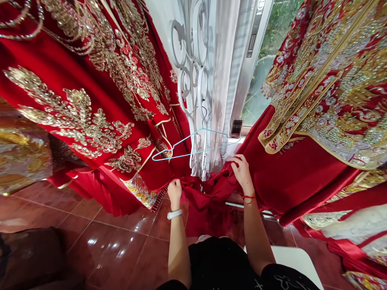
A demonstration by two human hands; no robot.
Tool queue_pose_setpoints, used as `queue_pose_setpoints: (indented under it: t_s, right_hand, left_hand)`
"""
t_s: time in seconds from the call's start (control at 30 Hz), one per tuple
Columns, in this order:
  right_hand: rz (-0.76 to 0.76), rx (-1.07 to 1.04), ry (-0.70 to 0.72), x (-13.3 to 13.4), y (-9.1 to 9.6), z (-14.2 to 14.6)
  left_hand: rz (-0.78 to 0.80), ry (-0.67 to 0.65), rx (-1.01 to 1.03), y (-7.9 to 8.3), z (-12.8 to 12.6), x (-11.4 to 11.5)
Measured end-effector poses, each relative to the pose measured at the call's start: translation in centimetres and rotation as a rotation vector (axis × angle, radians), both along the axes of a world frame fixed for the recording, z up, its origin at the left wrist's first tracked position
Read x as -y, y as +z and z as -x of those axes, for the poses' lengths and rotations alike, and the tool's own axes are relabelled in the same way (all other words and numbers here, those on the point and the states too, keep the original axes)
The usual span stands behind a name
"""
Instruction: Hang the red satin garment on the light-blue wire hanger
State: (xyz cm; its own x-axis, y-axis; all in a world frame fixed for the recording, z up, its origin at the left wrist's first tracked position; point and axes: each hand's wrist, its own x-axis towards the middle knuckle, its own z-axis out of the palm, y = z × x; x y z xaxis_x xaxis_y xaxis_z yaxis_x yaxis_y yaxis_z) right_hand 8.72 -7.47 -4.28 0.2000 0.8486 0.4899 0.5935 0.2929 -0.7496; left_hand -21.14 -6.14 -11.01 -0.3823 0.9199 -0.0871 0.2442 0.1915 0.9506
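Observation:
A plain dark-red garment (208, 197) hangs bunched between my two hands, its lower part falling in front of my body; its exact cut cannot be made out. My left hand (174, 193), with a white band on the wrist, is closed on its left edge. On the other side, my right hand (242, 171), with a red string bracelet, pinches the garment's upper right edge. Just beyond the cloth is a light-blue wire hanger (198, 152) with nothing on it, its dark hook up against a white scrollwork stand (199, 84).
Red gowns with gold beading (90, 112) hang on the left, and a heavily embroidered red-and-gold garment (329, 80) on the right. Behind are a white curtain (223, 72) and a window (266, 60). A white stool (298, 262) stands by my right arm on reddish floor tiles (121, 237).

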Motion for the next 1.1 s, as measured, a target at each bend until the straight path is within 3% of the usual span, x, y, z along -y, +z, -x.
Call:
queue_pose_setpoints:
  t_s: [0.17, 0.33, 0.5, 0.67, 0.83, 0.97, 1.1]
  right_hand:
    - [0.040, 0.034, -0.001, -0.5, 0.0, -0.3]
    - [0.118, 0.138, -0.044, -0.7, -0.7, -0.8]
    - [0.180, 0.206, -0.192, -0.6, -2.2, -2.4]
    - [0.278, -0.017, -0.080, -0.7, -2.6, -3.8]
    - [0.539, 0.058, 0.001, -0.2, -1.7, -5.0]
    - [0.731, 0.057, -0.068, 0.3, -1.7, -5.7]
    - [0.712, 0.018, -0.211, -0.2, -2.4, -5.9]
  left_hand:
    - [-0.090, -0.130, 0.332, 3.1, -2.8, -0.5]
    - [-0.262, -0.228, 0.753, 7.3, -5.1, 0.9]
    - [-0.254, -0.268, 0.837, 10.0, -5.7, 2.3]
    - [-0.225, -0.307, 0.792, 11.1, -6.4, 2.8]
    - [-0.171, -0.315, 0.749, 11.7, -6.5, 3.0]
    - [-0.154, -0.295, 0.730, 12.0, -6.3, 3.1]
    - [-0.174, -0.272, 0.732, 12.0, -6.0, 3.1]
